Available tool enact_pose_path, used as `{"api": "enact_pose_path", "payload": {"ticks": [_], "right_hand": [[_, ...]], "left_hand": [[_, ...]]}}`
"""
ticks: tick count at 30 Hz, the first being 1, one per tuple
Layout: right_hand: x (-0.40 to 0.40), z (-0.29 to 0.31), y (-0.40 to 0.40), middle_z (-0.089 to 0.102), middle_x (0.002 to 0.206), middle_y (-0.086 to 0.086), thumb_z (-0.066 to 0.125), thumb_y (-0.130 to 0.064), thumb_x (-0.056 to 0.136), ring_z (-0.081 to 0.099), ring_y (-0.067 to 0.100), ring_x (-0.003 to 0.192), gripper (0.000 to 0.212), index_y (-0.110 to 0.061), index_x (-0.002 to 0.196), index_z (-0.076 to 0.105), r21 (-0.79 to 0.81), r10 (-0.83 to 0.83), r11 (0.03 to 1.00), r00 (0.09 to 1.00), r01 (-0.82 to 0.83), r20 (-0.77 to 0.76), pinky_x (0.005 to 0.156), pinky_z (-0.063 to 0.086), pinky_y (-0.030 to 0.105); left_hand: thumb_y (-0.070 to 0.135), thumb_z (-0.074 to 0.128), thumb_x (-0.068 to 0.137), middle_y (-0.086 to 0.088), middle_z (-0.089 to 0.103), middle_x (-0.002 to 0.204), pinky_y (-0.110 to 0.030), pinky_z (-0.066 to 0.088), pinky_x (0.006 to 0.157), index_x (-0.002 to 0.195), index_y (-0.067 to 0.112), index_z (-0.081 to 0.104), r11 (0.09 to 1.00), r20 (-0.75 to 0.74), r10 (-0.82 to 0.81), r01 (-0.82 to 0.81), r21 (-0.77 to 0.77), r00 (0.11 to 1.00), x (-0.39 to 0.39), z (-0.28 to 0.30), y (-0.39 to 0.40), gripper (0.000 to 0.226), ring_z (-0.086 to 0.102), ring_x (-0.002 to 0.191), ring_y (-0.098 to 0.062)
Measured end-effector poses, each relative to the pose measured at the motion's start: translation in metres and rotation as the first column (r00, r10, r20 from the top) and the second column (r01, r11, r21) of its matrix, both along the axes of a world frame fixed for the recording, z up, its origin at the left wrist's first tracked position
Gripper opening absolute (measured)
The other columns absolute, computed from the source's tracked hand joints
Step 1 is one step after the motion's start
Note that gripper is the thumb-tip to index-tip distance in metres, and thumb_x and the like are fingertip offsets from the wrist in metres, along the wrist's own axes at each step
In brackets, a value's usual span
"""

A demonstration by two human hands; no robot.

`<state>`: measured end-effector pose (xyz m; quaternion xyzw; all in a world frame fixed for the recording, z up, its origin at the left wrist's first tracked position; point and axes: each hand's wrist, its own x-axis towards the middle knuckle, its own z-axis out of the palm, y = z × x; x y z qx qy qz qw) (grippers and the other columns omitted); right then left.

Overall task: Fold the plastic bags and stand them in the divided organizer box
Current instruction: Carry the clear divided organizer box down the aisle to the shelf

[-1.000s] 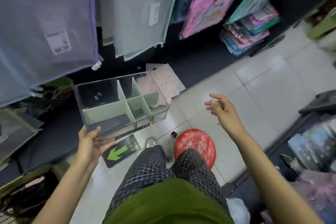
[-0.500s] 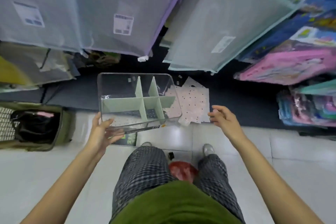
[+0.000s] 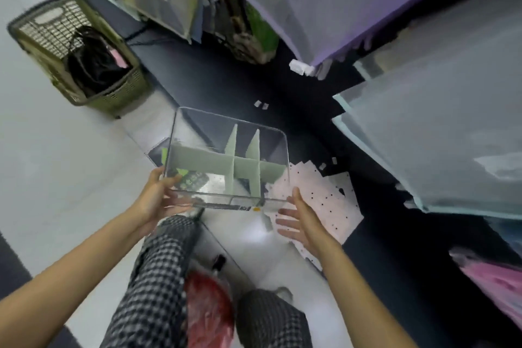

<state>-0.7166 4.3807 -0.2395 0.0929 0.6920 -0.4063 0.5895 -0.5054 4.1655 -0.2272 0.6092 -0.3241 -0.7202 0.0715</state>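
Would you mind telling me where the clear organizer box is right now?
In the head view the organizer box sits mid-frame, held up above the floor by the left hand at its near-left corner, with the open right hand just beside its near-right corner.

Both forearms are bare, with no sleeves in view. The left hand [image 3: 158,200] and right hand [image 3: 303,220] carry no gloves. Legs are clad in black-and-white checked trousers [image 3: 158,285]. Other garments are not discernible.
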Motion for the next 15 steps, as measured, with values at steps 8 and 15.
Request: {"api": "enact_pose_path", "payload": {"ticks": [8,15], "right_hand": [[-0.027,-0.181,-0.047,0.065,0.100,0.011,0.066,-0.044,0.076,0.069,0.023,0.085,0.051,-0.008,0.111,0.058,-0.093,-0.244,0.964,0.967,0.251,0.079,0.071,0.057,0.028],[-0.036,-0.319,-0.127,0.064,0.094,0.011,0.065,-0.031,0.086,0.064,0.025,0.094,0.024,-0.010,0.098,0.062,-0.238,-0.473,0.857,0.881,0.457,-0.011,0.061,0.057,0.021]], "left_hand": [[0.028,0.053,0.095,-0.013,0.048,0.093,-0.040,0.059,0.058,0.122,0.026,0.044,0.989,-0.069,-0.147,0.147,0.006,0.987,-0.052,-0.152,-0.058,0.029,0.068,0.065,-0.026],[0.039,0.060,0.090,-0.015,0.030,0.141,-0.045,0.035,0.108,0.140,0.029,0.034,0.832,0.216,-0.163,0.252,-0.494,0.963,-0.102,-0.293,-0.111,0.058,0.039,0.128,-0.032]]}}
